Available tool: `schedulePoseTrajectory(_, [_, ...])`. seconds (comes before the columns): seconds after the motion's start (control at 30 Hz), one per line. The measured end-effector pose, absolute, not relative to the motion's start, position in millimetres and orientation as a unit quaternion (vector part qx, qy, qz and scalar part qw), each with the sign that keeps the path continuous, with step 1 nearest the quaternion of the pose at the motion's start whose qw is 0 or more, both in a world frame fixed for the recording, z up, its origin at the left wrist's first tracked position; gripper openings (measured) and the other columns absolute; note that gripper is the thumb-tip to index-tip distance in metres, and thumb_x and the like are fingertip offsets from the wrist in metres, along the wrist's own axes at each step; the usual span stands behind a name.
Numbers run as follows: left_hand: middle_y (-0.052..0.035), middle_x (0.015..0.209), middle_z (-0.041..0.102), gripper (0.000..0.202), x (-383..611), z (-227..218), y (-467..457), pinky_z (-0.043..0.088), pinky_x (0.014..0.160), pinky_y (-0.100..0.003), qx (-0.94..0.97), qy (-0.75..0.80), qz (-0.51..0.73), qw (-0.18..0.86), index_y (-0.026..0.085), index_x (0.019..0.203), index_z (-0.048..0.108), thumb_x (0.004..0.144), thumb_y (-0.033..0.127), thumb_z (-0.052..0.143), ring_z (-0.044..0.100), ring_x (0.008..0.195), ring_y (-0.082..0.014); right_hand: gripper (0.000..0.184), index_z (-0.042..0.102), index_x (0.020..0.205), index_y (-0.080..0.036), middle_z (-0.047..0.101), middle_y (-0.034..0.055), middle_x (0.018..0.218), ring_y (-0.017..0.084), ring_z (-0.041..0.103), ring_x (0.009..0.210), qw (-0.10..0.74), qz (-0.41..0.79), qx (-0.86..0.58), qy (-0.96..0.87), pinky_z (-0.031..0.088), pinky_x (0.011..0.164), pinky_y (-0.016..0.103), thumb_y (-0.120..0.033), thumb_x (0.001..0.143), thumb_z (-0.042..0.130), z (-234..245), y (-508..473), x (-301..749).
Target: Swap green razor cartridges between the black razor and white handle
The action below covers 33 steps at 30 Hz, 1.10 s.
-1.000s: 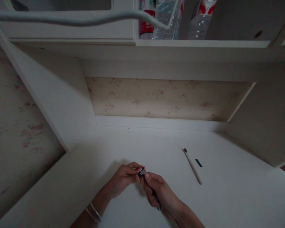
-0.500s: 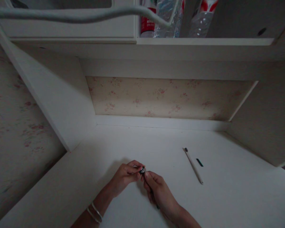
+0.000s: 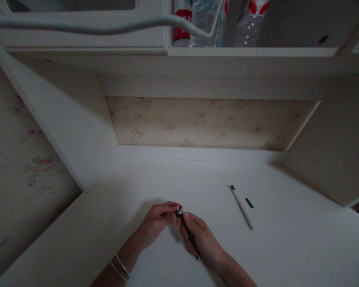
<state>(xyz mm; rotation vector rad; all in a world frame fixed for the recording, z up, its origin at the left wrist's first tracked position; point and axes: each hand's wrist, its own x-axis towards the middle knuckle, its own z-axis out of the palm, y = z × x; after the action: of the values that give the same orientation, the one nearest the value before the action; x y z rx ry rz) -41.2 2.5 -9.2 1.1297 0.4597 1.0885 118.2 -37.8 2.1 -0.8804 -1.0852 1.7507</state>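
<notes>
Two hands are engaged on one slim dark implement (image 3: pixel 192 238), held near the front of the white desk (image 3: pixel 173 179). Right hand (image 3: pixel 204 238): closed around the handle, thumb lying close to the upper end, with the handle's lower tip showing below the curled fingers. Left hand (image 3: pixel 157 221): thumb and fingers pinched on the implement's small head (image 3: pixel 178 211), which shows one bright, reflective face; its exact make is too small to determine. The fingertips of both hands come close together at that head; whether they touch cannot be confirmed.

Step in hand, in this inspector's judgement: close fingertip work at the head, the right hand serving as the steadying grip and the left as the working one. The next move appears to call for a firm handle, light and precise left-hand pressure, and care in case the head carries an edge. Whether head and handle are fully joined cannot be told.

Further out, two bands (image 3: pixel 119 268) circle the left wrist. To the right on the desk, untouched, lie a pale stick with a dark tip (image 3: pixel 242 209) and, just beside it, a short dark strip (image 3: pixel 249 203). Bottles (image 3: pixel 251 28) stand on the shelf above
</notes>
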Motion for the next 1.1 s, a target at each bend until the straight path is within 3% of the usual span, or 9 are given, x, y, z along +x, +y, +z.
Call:
schedulePoseTrajectory(0.47, [-0.0071,0.088,0.067,0.034,-42.0,-14.2,2.4,0.043,0.078,-0.03,0.475,0.22,0.486,0.7,0.017,0.103,0.071,0.072,0.03,0.077,0.059,0.079,-0.0161,0.046,0.056,0.084,-0.016,0.041,-0.0088,0.051,0.003,0.027,0.032,0.455,0.694,-0.344,-0.439,0.019,0.031,0.017,-0.062,0.083,0.056,1.3,-38.2,118.7])
schedulePoseTrajectory(0.8, [-0.0076,0.109,0.065,0.029,-44.8,-19.2,5.1,0.04,0.089,-0.03,0.496,0.238,0.486,0.679,0.021,0.096,0.075,0.068,0.029,0.08,0.056,0.098,-0.0191,0.043,0.053,0.069,-0.015,0.043,-0.0068,0.047,0.004,0.026,0.031,0.467,0.71,-0.343,-0.401,0.015,0.032,0.018,-0.056,0.081,0.062,1.2,-39.9,116.8])
schedulePoseTrajectory(1.1, [-0.007,0.108,0.064,0.028,-47.0,-15.3,2.9,0.04,0.09,-0.03,0.503,0.213,0.488,0.68,0.024,0.092,0.076,0.065,0.027,0.082,0.057,0.099,-0.0189,0.051,0.05,0.062,-0.017,0.037,-0.0071,0.045,0.005,0.025,0.035,0.456,0.667,-0.377,-0.452,0.014,0.035,0.02,-0.064,0.079,0.058,3.4,-43.6,116.6])
